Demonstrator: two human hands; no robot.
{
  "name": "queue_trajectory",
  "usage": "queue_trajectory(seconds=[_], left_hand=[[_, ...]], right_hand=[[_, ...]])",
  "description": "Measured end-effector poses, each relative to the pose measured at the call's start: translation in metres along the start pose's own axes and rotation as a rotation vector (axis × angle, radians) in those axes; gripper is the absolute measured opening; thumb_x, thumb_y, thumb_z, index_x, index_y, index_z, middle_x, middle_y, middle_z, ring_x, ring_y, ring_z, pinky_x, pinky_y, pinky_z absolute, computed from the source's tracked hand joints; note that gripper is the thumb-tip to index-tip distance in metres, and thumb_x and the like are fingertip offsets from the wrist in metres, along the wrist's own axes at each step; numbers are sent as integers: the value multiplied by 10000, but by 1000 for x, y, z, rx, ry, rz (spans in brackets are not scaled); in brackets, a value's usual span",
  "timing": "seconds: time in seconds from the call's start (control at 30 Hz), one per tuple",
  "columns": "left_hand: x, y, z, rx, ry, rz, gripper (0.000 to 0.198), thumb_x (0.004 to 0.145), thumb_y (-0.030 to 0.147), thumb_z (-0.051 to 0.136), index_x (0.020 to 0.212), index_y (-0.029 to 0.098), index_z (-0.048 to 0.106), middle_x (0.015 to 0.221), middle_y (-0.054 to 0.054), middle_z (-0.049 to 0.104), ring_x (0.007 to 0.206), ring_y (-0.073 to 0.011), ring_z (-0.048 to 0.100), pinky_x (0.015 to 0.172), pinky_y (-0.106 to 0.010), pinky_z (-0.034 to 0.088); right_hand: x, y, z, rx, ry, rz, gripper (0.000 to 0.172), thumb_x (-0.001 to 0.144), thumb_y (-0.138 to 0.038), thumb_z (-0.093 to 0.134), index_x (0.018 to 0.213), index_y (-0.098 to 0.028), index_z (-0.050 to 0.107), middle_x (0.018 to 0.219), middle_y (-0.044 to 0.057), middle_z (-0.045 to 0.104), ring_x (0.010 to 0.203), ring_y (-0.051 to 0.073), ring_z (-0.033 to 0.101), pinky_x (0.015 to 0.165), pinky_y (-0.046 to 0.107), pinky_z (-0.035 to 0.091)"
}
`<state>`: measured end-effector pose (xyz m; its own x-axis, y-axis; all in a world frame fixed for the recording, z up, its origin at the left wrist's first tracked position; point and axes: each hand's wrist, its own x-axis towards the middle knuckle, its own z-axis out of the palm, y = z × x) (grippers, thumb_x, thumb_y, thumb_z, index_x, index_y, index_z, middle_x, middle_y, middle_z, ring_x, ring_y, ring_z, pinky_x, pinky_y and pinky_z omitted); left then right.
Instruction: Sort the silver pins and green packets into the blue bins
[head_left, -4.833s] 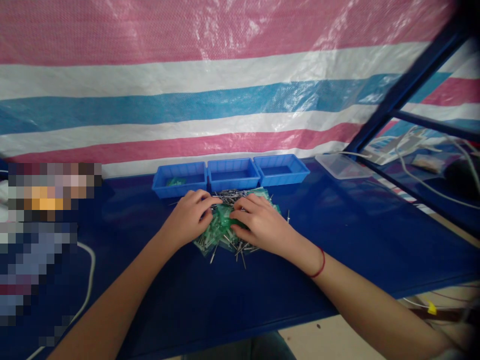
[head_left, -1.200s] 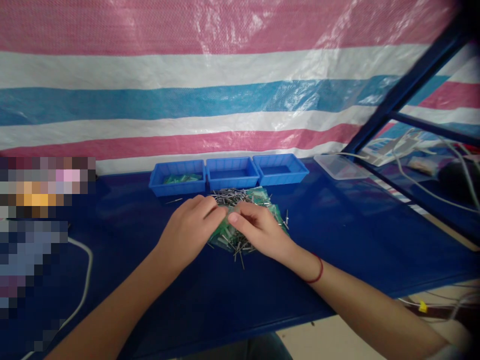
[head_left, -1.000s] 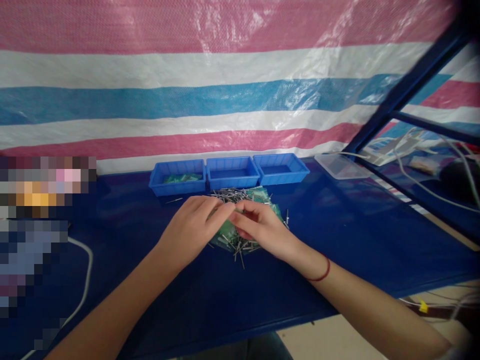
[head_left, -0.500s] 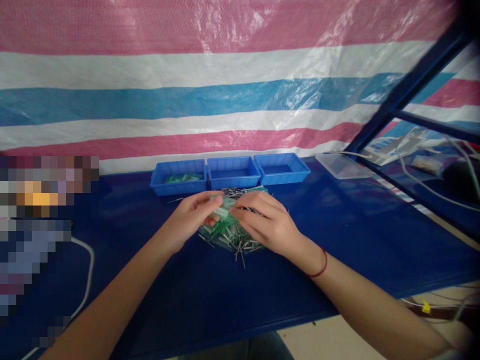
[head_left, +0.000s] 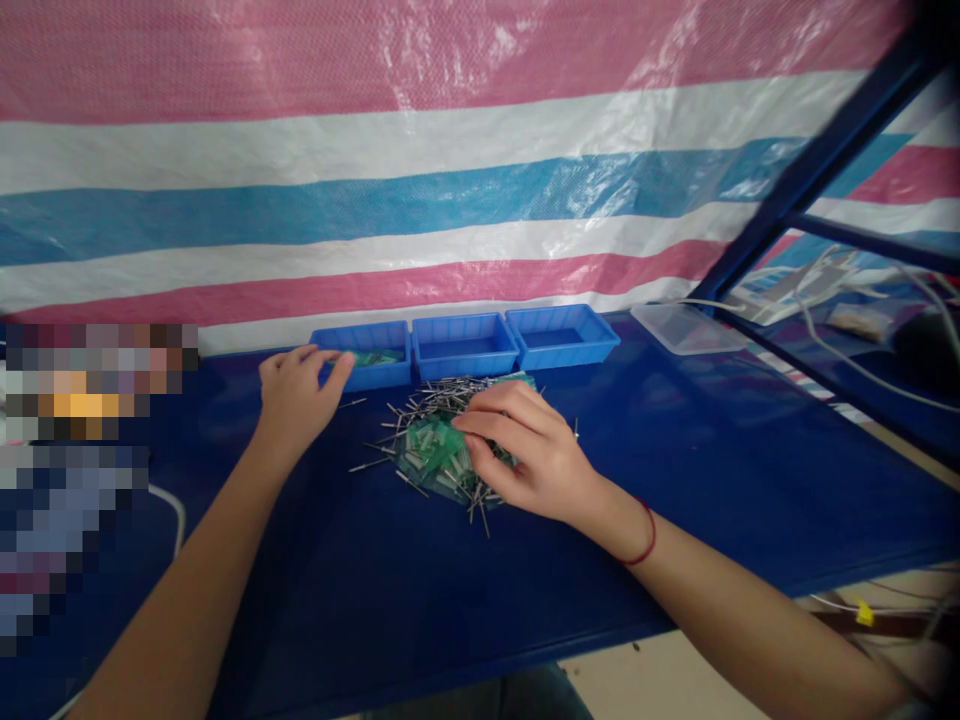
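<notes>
**Thin silver metal pins (head_left: 450, 391) and green see-through plastic bags (head_left: 426, 442) heaped on dark blue desk (head_left: 675, 460)**

Heap lies mid-desk, nearer the far edge; bags toward the front, pins scattered around, a few strays leftward. Right hand (head_left: 536, 450) over heap's right side, fingers half curled, thumb just beside them; can't make out whether it grips or touches anything. Left hand (head_left: 296, 395) before the left end of a blue rectangular plastic bin (head_left: 382, 376), thumb spread from fingers, nothing seen in its grasp. Green packets (head_left: 381, 357) inside that bin. Middle bin (head_left: 466, 360) and right-hand bin (head_left: 570, 350) follow along the far edge, then a flat translucent plastic tray (head_left: 690, 330).
</notes>
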<state>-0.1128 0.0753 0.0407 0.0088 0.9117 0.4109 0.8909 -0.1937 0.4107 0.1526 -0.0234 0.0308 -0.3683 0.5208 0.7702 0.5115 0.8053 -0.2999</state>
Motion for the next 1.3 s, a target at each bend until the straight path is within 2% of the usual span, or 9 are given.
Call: queue_trajectory(seconds=[0.1,0.2,0.3,0.37,0.57,0.8,0.93,1.1,1.3], left_hand=[[-6,1,-2,180,5,-16,451,857,549,469,1036,208,704,1326,-175,515,1251,-449,365,957,-628,326],[-11,13,-8,142,18,122,398,900,483,439,1029,201,687,1174,-139,596,1145,-343,485,953,-495,380],[-19,30,-12,-39,-299,341,363,924,458,423,979,194,666,923,-61,649,860,-205,597,807,-329,447],[-27,41,-10,-97,-491,463,339,900,475,474,962,207,674,914,-40,648,844,-187,598,789,-299,447],[-48,55,6,56,-573,663,408,788,470,655,1105,215,619,1048,-72,626,982,-242,580,881,-353,428],[-46,58,1,82,-520,627,246,890,256,480,1074,162,613,998,-90,671,933,-257,631,855,-376,452],[-43,58,-2,-68,-436,497,290,937,301,416,1097,163,615,1029,-81,688,932,-236,646,842,-341,460],[-43,63,-5,-284,-430,315,299,929,393,448,1063,192,625,815,-5,697,700,-165,640,674,-263,462],[-52,75,-5,-418,-432,315,260,916,382,482,1020,198,634,892,-16,704,775,-167,647,701,-256,461]], right_hand=[[0,2,1,-19,-22,19,196,851,-149,540,1011,-209,635,968,68,649,905,197,593,805,375,494],[2,3,2,-28,-27,43,165,845,-131,543,965,-185,642,932,69,661,874,193,592,786,363,492],[3,3,3,-26,-18,82,156,847,-127,537,949,-177,645,922,72,668,868,194,596,788,363,491],[3,4,4,-27,-19,99,156,852,-132,528,941,-180,647,922,74,668,869,195,599,789,364,491],[1,6,7,-15,-56,119,156,855,-141,522,925,-187,653,921,76,669,865,200,600,792,372,488],[2,4,7,-25,-63,125,129,859,-139,527,889,-174,648,896,77,672,847,197,598,785,355,487],[1,6,7,-18,-46,178,130,861,-146,524,920,-177,636,913,78,670,864,202,601,806,361,484],[-1,11,9,60,-32,353,278,831,-267,620,1089,-170,585,925,68,658,856,205,597,790,357,477],[2,7,12,459,-98,605,200,825,-340,629,736,-175,559,609,-42,501,515,84,419,484,225,338]])
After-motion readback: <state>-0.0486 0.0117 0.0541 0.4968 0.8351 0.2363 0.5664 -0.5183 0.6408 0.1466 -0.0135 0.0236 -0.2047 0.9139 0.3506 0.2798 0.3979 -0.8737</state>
